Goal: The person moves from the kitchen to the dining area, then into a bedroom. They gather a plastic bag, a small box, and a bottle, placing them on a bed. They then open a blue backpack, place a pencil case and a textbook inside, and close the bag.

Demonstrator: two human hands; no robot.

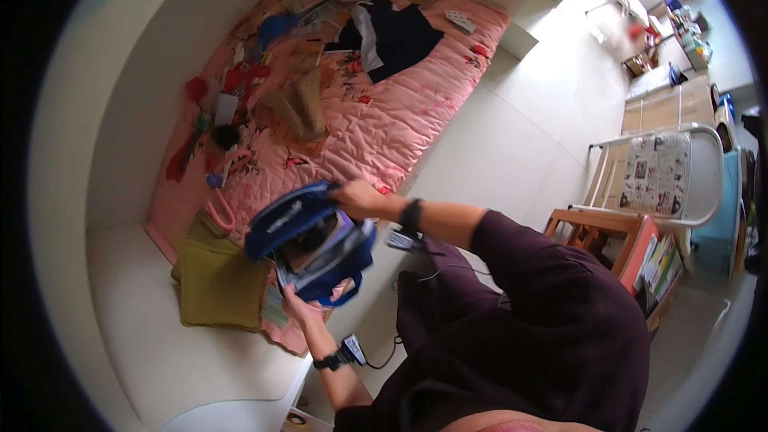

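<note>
A blue fabric bag (351, 267) with a grey lining hangs open and tilted over the near end of the pink quilt (384, 126). My right hand (358, 198) grips the upper edge by its raised flap (292, 220), which bears white writing. Lower down, my left hand (298, 307) holds the opposite side at the rim. Dark and purple contents show inside, too blurred to name. A blue strap handle (347, 294) loops out below. Just left of the bag lies an olive-green cushion (225, 279).
Dark clothing (399, 39), a woven tan item (300, 105) and a pink curved handle (222, 210) lie on the quilt among small items. A white wall (138, 114) bounds the left. On the right stand a folding chair (657, 174) and a wooden stool (594, 222).
</note>
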